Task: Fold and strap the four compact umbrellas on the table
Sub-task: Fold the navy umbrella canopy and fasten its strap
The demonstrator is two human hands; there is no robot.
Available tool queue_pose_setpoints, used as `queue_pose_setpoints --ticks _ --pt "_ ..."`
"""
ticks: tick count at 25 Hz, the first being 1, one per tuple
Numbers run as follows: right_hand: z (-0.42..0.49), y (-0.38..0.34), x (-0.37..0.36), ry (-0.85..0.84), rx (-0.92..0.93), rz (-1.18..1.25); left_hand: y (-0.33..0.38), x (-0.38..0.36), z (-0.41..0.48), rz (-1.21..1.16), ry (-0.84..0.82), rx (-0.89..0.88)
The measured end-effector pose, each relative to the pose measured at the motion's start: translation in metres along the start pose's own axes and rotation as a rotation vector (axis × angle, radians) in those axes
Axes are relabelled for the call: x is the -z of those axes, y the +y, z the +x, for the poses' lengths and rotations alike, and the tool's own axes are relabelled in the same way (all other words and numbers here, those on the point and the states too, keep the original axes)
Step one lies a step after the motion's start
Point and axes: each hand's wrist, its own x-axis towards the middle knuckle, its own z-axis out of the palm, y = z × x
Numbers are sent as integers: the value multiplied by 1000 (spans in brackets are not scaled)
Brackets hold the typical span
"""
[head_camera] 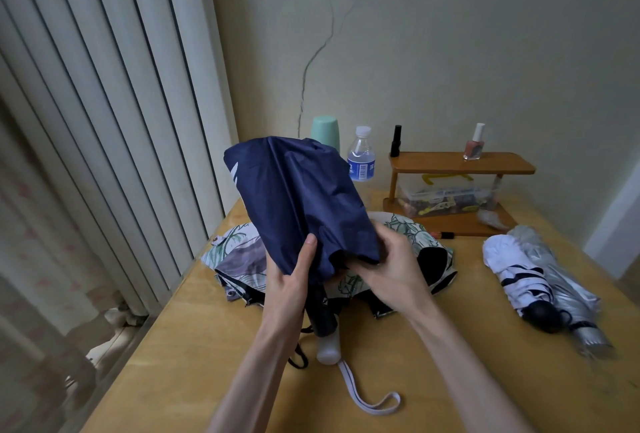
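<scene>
1. Far left of frame: vertical blinds hang beside the left edge of the table.
2. Centre left: the patterned umbrella lies on the table with its canopy loose and spread, partly hidden behind the hands.
3. Centre: the left hand grasps the navy umbrella at the lower left of its canopy. The thumb lies flat on the front of the cloth; the fingers are behind it and cannot be seen.
4. The navy umbrella is held above the table, canopy uppermost and tilted toward the upper left. Its cloth is gathered but loose. A black handle projects below the left hand.
5. Lower centre: a white handle rests on the table just below the black handle, with a white strap trailing toward the lower right.
6. Centre right: the right hand pinches the lower right hem of the navy canopy with curled fingers.
7. Upper centre, against the wall: a green cup and a water bottle.
8. Right of centre: a wooden shelf carries two small bottles on top.
9. Right: a white umbrella and a silver umbrella lie side by side on the table, touching, both rolled.
</scene>
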Motion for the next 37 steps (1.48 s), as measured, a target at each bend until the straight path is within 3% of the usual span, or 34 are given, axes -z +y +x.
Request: queue_pose_setpoints --ticks 5,12,15,19,22,23,25,27,28,31,37 --pt "-3 2 -11 -67 -12 -120 1 2 2 119 8 -56" --pt "-2 -9 8 380 28 -186 3 19 11 75 179 -47" --pt "-1 -8 15 466 164 -399 5 26 14 80 210 -46" --pt "-7 -2 16 442 362 -694 5 26 13 138 188 -83" --pt "0 -6 32 374 267 -626 8 27 12 126 168 -95" --pt "3 -9 42 236 128 -525 8 27 12 133 150 -97" --pt "5 -19 66 -209 -186 -330 9 30 12 189 90 -107" --pt "3 -30 81 -494 -295 -205 15 33 10 265 12 -124" --pt "3 -34 83 -473 -270 -150 19 33 9 299 -26 -128" --pt "8 -39 69 -96 -135 -67 23 37 7 402 -117 -139" --pt "13 -30 59 -51 -67 -122 29 43 8 511 -245 -140"
